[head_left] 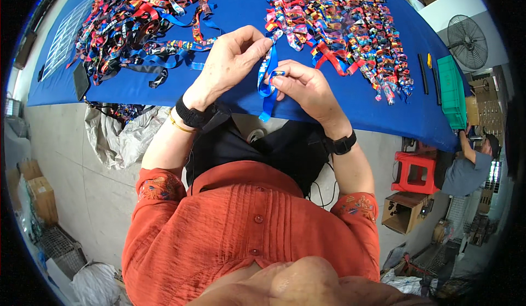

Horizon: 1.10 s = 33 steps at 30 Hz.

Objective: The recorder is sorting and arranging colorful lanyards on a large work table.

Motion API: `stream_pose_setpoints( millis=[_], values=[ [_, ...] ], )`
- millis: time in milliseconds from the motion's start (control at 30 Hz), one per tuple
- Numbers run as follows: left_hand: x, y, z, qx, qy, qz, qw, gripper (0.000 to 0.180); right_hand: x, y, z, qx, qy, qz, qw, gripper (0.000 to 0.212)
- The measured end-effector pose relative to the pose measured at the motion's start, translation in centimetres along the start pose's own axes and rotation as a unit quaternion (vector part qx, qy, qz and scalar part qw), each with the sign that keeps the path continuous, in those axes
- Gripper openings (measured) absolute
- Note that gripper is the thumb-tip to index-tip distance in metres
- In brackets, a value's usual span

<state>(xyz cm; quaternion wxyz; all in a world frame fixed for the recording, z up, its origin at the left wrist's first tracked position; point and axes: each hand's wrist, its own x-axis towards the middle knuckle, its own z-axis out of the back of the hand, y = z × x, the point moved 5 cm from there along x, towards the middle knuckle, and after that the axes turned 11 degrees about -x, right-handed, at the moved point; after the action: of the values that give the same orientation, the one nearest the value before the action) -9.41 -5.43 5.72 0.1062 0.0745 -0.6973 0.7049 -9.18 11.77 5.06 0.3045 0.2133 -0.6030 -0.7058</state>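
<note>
A blue printed ribbon strap (267, 89) hangs in a loop between my two hands, above the near edge of the blue-covered table. My left hand (235, 56) pinches its upper end between thumb and fingers. Lower down and to the right, my right hand (304, 86) grips the strap's folded part, and a short tail dangles below. To the left lies a loose, tangled heap of printed straps (137, 26), some trailing toward my left hand. Beyond my right hand, many folded colourful straps (339, 26) lie in rows.
On the table's right side are a green plastic tray (451, 92) and dark rods (423, 73). A fan (467, 41) stands past that edge. Another person (468, 169) is at the far right, near a red stool (413, 173). A whitish sack (123, 136) sits below the table's left edge.
</note>
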Motion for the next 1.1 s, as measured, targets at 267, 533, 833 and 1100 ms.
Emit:
stream_pose_setpoints(
  millis=[267,533,833,1100],
  values=[
    [-0.8,0.1,-0.5,-0.192,0.008,0.039,0.981,0.023,0.3,-0.1,-0.2,0.043,-0.020,-0.032,0.998,0.018],
    [-0.9,1.2,0.6,-0.298,-0.046,0.026,0.953,0.019,0.5,0.7,-0.9,0.049,-0.069,-0.053,0.995,0.023],
    [-0.3,1.5,2.0,-0.228,-0.104,-0.017,0.968,0.017,1.1,0.4,0.2,0.062,-0.115,-0.043,0.990,0.020],
    [-0.2,1.1,2.3,-0.211,-0.071,-0.061,0.973,0.012,0.9,0.9,0.2,0.049,-0.128,-0.033,0.990,0.020]
  ],
)
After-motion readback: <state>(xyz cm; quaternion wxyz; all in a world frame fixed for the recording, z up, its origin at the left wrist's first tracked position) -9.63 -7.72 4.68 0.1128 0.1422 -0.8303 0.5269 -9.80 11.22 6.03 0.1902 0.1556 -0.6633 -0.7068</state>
